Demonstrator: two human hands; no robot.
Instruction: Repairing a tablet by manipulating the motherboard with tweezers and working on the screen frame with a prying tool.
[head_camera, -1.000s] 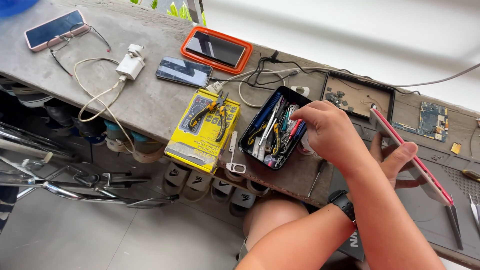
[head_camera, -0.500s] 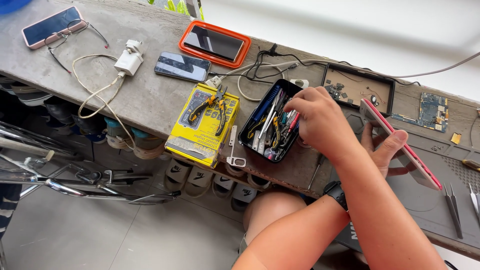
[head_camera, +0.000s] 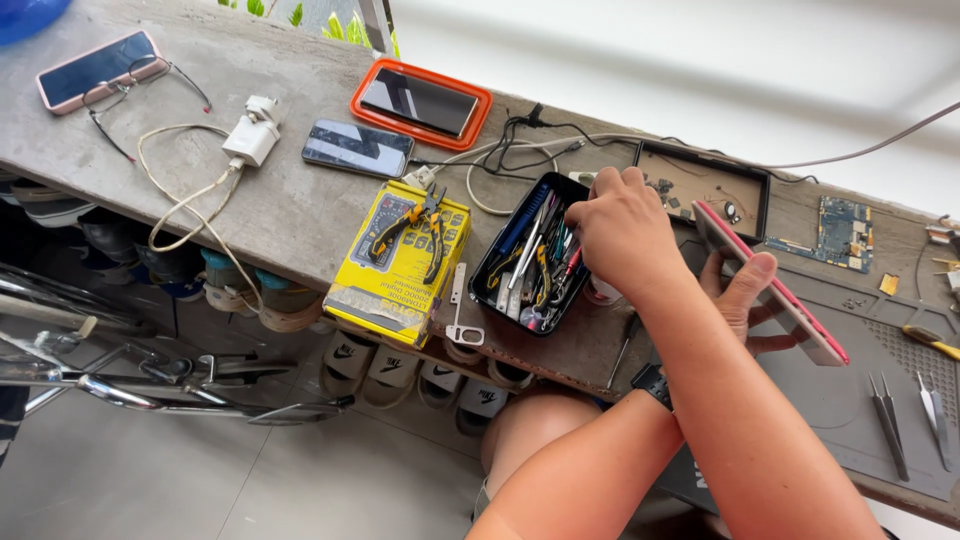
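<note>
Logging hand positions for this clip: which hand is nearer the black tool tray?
Right. The right hand is over the black tool tray's right end, fingers down among the tools. The left hand is off to the tray's right, holding a pink-edged device.

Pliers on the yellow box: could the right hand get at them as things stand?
Probably yes. The right hand is over the black tool tray, next to the yellow box; the pliers lie uncovered on top.
</note>
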